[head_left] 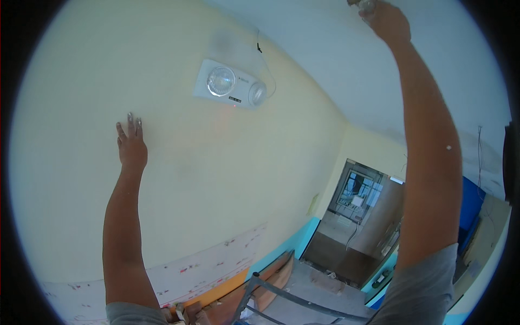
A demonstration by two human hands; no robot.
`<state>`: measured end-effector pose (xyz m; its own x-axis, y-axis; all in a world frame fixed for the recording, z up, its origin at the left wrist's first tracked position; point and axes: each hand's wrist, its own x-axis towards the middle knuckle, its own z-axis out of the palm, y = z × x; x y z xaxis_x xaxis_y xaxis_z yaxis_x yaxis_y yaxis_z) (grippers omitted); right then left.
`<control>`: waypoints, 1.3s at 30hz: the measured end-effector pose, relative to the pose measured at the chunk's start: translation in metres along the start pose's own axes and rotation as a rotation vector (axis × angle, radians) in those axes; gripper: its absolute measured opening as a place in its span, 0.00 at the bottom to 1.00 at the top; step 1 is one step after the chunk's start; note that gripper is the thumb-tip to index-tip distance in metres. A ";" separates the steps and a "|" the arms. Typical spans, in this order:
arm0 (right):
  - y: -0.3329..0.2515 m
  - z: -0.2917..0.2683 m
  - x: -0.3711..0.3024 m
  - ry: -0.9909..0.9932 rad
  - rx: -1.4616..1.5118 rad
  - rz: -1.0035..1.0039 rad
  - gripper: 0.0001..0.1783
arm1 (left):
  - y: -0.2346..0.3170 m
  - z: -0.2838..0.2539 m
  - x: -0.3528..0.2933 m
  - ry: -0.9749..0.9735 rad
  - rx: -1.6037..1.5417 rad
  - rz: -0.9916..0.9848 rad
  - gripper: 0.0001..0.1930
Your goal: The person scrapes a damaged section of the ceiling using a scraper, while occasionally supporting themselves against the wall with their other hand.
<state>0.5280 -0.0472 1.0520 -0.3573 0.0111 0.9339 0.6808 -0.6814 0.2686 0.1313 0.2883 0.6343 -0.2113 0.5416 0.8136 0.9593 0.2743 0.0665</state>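
My left hand point(133, 145) is pressed to the pale yellow wall point(179, 168), its fingers spread and holding nothing. White smears show on its fingertips. High at the top edge, my right hand point(388, 20) is raised to the white ceiling point(325, 49). Its fingers are closed around something whitish and brown, partly cut off by the frame, so I cannot make out what it is. Between the hands, a white twin-lamp emergency light point(230, 84) is mounted on the wall, with a thin cable point(272, 76) running from it up toward the ceiling.
Below me are a dark metal frame point(303, 306) and curved brown boards point(276, 279) along the wall. A printed white sheet point(216, 262) covers the lower wall. Farther off, a doorway point(346, 238) opens to another room. Wires point(479, 157) dangle from the ceiling at right, near a blue panel point(471, 206).
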 end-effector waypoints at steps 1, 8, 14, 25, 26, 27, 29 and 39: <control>0.002 0.013 -0.008 0.079 0.094 -0.001 0.18 | -0.004 0.012 0.000 0.129 0.070 0.054 0.38; -0.002 -0.015 -0.005 0.016 0.148 0.085 0.21 | 0.005 -0.006 -0.010 -0.007 -0.115 -0.038 0.37; 0.001 -0.016 -0.005 0.229 0.338 0.042 0.15 | 0.006 0.002 -0.009 0.100 -0.003 -0.002 0.37; -0.010 -0.001 0.023 0.279 0.141 0.002 0.15 | 0.001 0.003 -0.007 0.142 -0.001 0.009 0.35; -0.008 -0.006 0.025 0.266 0.118 -0.006 0.15 | 0.003 0.000 -0.008 0.142 -0.004 0.014 0.35; -0.008 -0.009 0.024 0.263 0.112 -0.006 0.15 | 0.006 -0.003 -0.008 0.124 -0.019 0.001 0.35; -0.011 -0.013 0.026 0.147 0.079 -0.042 0.14 | 0.008 -0.013 -0.008 0.103 -0.030 -0.013 0.36; -0.016 0.010 -0.011 0.314 0.259 -0.001 0.10 | -0.003 0.013 -0.006 0.130 0.029 0.062 0.37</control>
<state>0.5270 -0.0292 1.0395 -0.5082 -0.2398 0.8272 0.8049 -0.4740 0.3571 0.1276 0.2949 0.6213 -0.1236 0.4510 0.8839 0.9636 0.2673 -0.0017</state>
